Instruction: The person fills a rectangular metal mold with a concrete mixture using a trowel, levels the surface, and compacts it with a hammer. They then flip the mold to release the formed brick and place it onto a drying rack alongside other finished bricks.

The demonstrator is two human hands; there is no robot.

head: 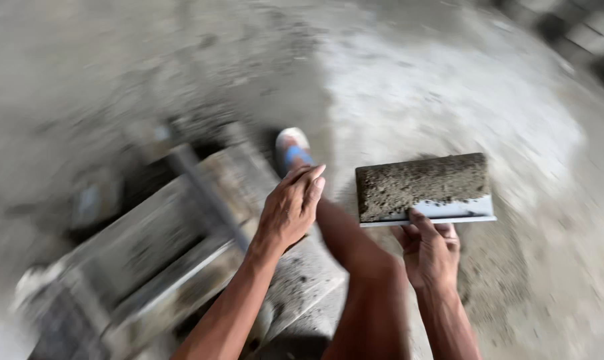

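My right hand grips the near edge of a thin white board, thumb on top, fingers below. A fresh grey block of coarse cement mix lies on that board, held above the ground. My left hand hangs in the air with fingers together and nothing in it, just over the end of a blurred metal block mould. My bare leg and a foot in a white and blue sandal show between the two hands.
The ground is grey concrete with a pale dusty patch ahead and loose dark mix under the board. Stacked blocks stand at the far top right. The view is motion-blurred.
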